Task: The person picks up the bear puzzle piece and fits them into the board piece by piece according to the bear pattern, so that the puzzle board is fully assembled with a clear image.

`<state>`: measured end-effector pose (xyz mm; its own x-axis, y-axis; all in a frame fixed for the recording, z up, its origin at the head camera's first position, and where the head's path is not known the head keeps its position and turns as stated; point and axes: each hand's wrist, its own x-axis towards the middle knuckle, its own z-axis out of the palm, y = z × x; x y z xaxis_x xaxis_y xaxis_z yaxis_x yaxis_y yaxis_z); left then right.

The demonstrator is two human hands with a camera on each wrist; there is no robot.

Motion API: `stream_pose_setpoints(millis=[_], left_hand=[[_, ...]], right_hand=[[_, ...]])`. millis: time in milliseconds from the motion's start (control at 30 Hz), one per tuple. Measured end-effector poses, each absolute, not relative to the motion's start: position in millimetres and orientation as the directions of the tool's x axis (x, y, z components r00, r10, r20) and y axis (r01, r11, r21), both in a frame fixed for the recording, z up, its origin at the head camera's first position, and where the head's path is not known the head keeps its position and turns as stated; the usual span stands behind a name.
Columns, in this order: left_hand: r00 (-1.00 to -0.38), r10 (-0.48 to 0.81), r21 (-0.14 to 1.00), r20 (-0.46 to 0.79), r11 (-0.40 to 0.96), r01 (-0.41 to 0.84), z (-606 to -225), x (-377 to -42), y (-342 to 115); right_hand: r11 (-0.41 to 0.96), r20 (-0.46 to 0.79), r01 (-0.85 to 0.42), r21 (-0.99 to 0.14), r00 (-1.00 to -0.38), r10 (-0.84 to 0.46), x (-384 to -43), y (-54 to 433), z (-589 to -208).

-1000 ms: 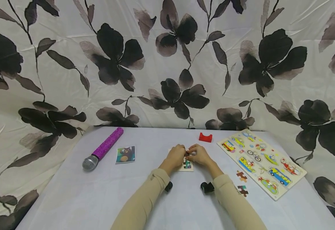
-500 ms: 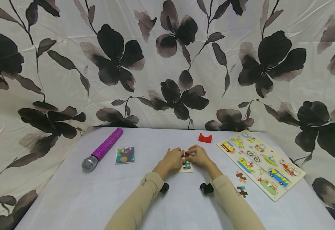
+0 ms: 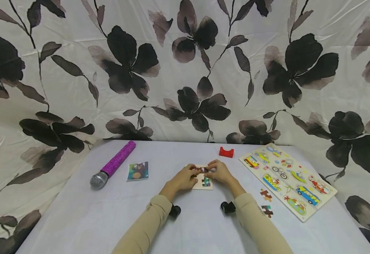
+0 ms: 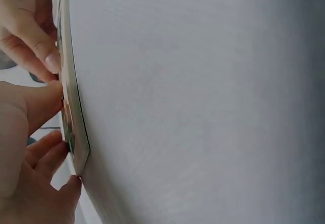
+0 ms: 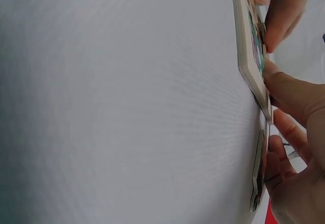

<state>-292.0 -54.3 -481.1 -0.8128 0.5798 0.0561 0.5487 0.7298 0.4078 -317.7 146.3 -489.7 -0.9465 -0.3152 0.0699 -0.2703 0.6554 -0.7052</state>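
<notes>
Wooden puzzle tray (image 3: 199, 186), matt; glittery microphone handle (image 3: 120, 158).

I wear long beige sleeves: the left sleeve (image 3: 139, 227) and the right sleeve (image 3: 265, 225) look alike, softly creased, each ending at the wrist. A tiny dark marking (image 3: 148, 207) sits near my left cuff, too small to read. A rounded black left camera (image 3: 174, 211) and right camera (image 3: 228, 207) sit beside my cuffs. My fingers (image 4: 52, 61) are bare, the visible thumbnail short.
</notes>
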Motion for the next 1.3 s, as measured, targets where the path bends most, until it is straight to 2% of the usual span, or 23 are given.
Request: stream_pose_setpoints(millis=[167,367,533,967,1133,1300], left_hand=[[-0.830,0.553,0.432,0.073,0.733,0.526,-484.0,-293.5,-58.0],[-0.836,0.547,0.352,0.046,0.774,0.526,-483.7,-292.5,-58.6],[-0.852,0.520,0.328,0.055,0.797,0.507,-481.4,-289.9,-58.3],[-0.846,0.523,0.297,0.100,0.796,0.527,-481.3,-287.4,-60.9],[-0.846,0.524,0.284,0.102,0.799,0.530,-482.3,-287.0,-61.7],[-0.845,0.524,0.367,0.107,0.769,0.523,-485.3,-286.9,-66.2]], right_hand=[[0.646,0.061,-0.254,-0.720,-0.950,-0.306,-318.0,145.8,-489.0],[0.641,0.067,-0.263,-0.721,-0.947,-0.313,-316.6,146.6,-487.7],[0.633,0.083,-0.277,-0.722,-0.944,-0.319,-316.1,146.0,-485.5],[0.729,-0.003,-0.248,-0.638,-0.946,-0.324,-318.9,141.0,-471.0],[0.757,0.096,-0.362,-0.544,-0.923,-0.373,-317.8,123.7,-469.3],[0.720,0.151,-0.499,-0.482,-0.857,-0.493,-317.9,110.1,-477.6]])
